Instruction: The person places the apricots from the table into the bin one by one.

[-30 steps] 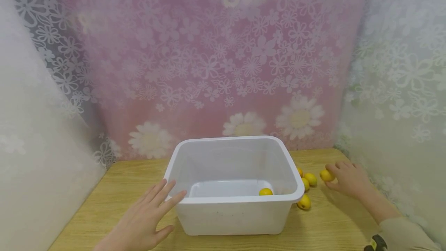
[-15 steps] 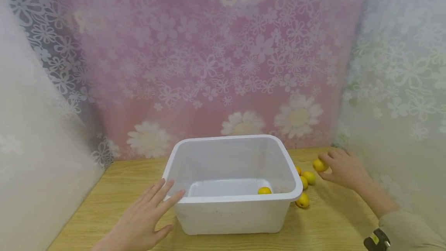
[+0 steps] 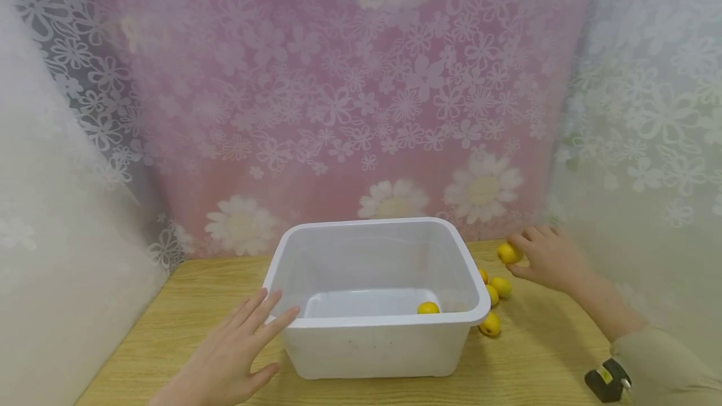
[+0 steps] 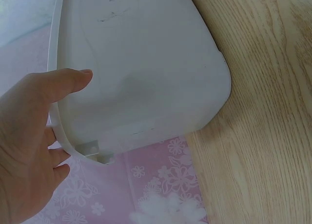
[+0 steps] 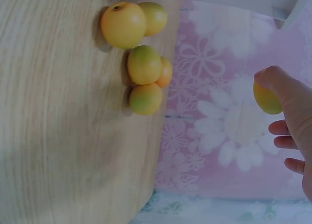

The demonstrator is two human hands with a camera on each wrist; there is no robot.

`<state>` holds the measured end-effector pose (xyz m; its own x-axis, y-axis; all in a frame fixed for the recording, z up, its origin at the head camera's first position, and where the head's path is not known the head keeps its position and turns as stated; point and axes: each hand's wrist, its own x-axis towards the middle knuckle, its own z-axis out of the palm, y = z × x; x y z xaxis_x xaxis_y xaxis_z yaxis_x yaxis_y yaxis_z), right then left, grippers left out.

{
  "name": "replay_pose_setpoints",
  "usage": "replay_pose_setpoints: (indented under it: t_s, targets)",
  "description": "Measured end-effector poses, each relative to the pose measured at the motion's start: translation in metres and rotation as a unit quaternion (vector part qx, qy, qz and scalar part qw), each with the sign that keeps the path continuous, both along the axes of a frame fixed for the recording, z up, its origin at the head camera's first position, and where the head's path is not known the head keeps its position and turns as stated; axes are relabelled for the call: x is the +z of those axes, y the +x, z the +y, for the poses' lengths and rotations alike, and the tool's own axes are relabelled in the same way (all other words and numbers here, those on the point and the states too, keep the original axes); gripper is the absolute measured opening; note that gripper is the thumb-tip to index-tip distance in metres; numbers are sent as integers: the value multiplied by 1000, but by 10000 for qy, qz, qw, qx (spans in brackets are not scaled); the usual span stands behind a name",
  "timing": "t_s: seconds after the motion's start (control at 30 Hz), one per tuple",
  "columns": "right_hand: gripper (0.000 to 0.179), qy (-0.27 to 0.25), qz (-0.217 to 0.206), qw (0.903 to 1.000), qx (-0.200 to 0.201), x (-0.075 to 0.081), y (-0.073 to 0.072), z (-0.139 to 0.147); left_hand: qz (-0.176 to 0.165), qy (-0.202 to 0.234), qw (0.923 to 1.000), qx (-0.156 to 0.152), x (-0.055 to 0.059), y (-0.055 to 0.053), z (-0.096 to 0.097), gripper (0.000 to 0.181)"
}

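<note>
A white plastic tub (image 3: 372,348) stands on the table, with one yellow fruit (image 3: 428,308) on its floor. My left hand (image 3: 228,349) rests its fairly straight fingers over the tub's near left rim; the left wrist view has the thumb (image 4: 68,83) before the outer wall. To the right of the tub, my right hand (image 3: 555,260) pinches a small oval yellow fruit (image 3: 508,254) between thumb and fingers, above the table. That fruit (image 5: 267,98) shows a greenish lower end in the right wrist view. Below it lie several yellow fruits (image 3: 500,287), partly hidden by the tub.
The wooden table (image 3: 175,324) ends at a pink flowered curtain (image 3: 316,143) behind. Pale sheets (image 3: 648,174) hang at both sides, the right one close to my right arm. A black device (image 3: 608,381) sits on the right wrist.
My right hand has risen and moved slightly left and away from me with the fruit in its grip. The left hand and the tub have stayed in place.
</note>
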<state>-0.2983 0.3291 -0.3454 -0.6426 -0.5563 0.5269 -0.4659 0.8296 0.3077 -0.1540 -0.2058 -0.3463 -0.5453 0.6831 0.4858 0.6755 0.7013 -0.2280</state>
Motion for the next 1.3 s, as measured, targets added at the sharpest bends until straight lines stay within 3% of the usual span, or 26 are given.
replay_pose_setpoints:
  t_s: [0.07,0.23,0.6,0.77,0.97,1.3]
  targets:
    - [41,-24,42,10000,70,6,0,-3,-1,-8,10000,6,0,0,0,82]
    - [44,-105,357,9983,443,19,-3,-11,-43,9,10000,17,0,1,0,64]
    - [38,26,639,9929,1002,46,-8,-35,-92,35,9999,76,0,1,1,66]
    - [40,2,539,9946,881,59,-9,-50,-113,24,9999,92,0,1,1,66]
    - [44,141,103,9980,612,70,-7,-72,-165,17,9998,115,0,0,0,65]
    - [45,301,-51,9975,636,66,-16,-93,-87,22,10000,42,-1,-1,0,64]
